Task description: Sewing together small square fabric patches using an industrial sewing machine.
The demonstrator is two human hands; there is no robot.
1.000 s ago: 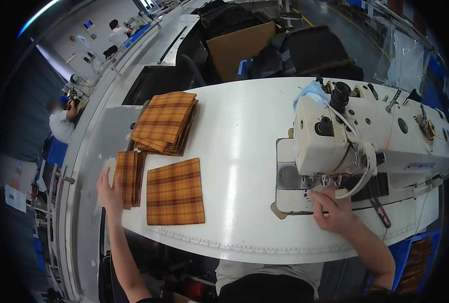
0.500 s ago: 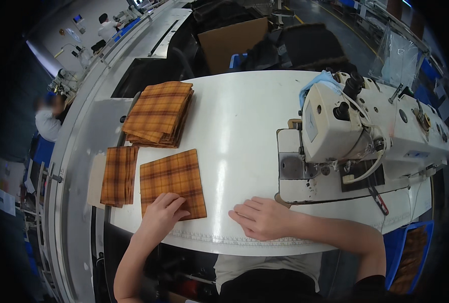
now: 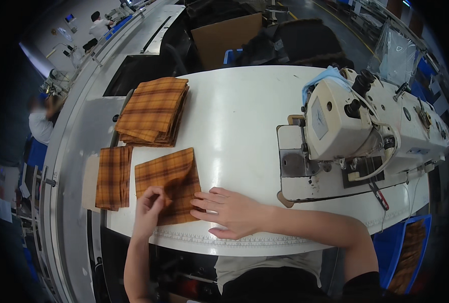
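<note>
A square plaid fabric piece (image 3: 156, 171) in orange and brown lies on the white table in front of me. My left hand (image 3: 149, 206) pinches it near its middle and lifts a fold, with a shadow under the raised cloth. My right hand (image 3: 230, 212) lies with spread fingers at the fabric's lower right edge, the fingertips touching it. Behind sits a thick stack of matching plaid pieces (image 3: 151, 108). Left of the square lies a smaller pile of narrow plaid pieces (image 3: 113, 177).
A white sewing machine (image 3: 330, 121) with a blue cloth draped on it stands at right. Red-handled snips (image 3: 379, 197) lie by its base. A printed ruler (image 3: 224, 243) follows the table's front edge. A blue bin (image 3: 392, 252) with plaid cloth sits lower right. Co-workers are far left.
My left hand has gripped the fabric and raised a fold in it. My right hand has moved left from the bare table onto the fabric's edge, its fingers spreading.
</note>
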